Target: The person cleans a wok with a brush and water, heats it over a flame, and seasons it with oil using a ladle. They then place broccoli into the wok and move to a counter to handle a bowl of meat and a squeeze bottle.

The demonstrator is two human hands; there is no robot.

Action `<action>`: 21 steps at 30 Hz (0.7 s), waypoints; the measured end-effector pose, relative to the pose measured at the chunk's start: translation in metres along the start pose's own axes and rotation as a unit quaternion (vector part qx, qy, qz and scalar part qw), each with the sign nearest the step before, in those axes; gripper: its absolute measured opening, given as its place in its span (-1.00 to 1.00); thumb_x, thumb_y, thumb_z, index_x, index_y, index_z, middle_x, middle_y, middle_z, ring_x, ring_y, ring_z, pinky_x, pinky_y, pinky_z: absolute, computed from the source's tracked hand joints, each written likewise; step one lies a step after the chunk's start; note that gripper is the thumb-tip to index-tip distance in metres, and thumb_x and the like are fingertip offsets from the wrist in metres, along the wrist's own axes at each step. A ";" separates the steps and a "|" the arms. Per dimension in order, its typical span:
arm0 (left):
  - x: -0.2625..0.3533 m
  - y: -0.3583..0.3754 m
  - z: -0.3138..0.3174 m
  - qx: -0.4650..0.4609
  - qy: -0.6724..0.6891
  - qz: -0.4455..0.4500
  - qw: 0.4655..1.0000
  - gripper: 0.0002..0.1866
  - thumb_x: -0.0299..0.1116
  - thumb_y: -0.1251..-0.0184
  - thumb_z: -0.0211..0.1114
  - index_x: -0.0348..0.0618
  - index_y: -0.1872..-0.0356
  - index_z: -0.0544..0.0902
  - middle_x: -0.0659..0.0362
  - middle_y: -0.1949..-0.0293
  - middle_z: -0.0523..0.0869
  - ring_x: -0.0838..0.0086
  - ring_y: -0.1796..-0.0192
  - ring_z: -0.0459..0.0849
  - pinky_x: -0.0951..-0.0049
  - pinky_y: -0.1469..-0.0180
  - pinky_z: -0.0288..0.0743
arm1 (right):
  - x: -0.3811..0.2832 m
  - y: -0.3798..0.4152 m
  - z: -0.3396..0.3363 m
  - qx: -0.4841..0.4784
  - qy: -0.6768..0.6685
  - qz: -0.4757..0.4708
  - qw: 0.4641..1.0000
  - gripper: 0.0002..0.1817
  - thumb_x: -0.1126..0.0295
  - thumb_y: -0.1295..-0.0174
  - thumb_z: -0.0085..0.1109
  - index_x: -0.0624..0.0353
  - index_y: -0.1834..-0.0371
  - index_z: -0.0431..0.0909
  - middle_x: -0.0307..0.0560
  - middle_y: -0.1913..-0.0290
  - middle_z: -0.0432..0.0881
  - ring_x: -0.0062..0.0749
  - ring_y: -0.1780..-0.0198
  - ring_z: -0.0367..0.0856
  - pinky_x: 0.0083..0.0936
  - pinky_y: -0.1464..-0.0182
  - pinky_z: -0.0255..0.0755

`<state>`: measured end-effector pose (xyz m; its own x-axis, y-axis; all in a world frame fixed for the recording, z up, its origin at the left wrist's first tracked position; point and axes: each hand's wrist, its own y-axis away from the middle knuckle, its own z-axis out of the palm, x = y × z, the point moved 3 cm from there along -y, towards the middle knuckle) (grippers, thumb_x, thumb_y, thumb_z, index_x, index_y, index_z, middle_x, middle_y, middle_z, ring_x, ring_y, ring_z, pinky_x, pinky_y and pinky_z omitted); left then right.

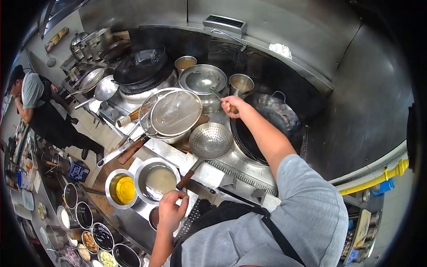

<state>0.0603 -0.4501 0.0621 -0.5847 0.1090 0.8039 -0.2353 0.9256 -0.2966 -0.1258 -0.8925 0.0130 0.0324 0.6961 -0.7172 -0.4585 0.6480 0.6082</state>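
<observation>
My right hand (234,107) is closed round the handle of a ladle (217,93), whose bowl end is over the round metal pot (202,79) of liquid at the back. My left hand (172,207) has its fingers curled together beside the wooden handle end of the perforated skimmer (211,140); whether it touches that handle or holds something small cannot be made out. Just beyond it stands a metal bowl of cloudy liquid (161,179), with a bowl of yellow oil (122,189) to its left. A fine mesh strainer (176,113) rests left of the skimmer.
A dark wok (278,116) sits on the right burner, another wok (140,66) at the back left. Containers of sauces and ingredients (103,236) crowd the lower left. Another person (42,107) stands at the far left. A yellow pipe (376,179) runs along the right.
</observation>
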 end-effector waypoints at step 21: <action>-0.011 -0.066 0.086 -0.168 -0.058 0.016 0.984 -0.70 -0.36 -0.07 0.37 -0.23 0.16 0.62 -0.02 0.18 0.64 0.07 0.16 0.61 0.17 0.11 0.50 | 0.121 0.328 -0.146 0.092 -0.142 0.039 0.985 -0.72 0.36 -0.42 -0.03 0.21 -0.13 0.38 -0.39 0.56 0.31 -0.84 0.68 0.21 -0.81 0.75 0.11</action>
<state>0.0153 -0.5437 0.0278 -0.6770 0.1152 0.7269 0.0430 0.9922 -0.1172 -0.4016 -0.6404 0.0760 0.2616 0.7878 -0.5576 -0.3026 0.6156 0.7277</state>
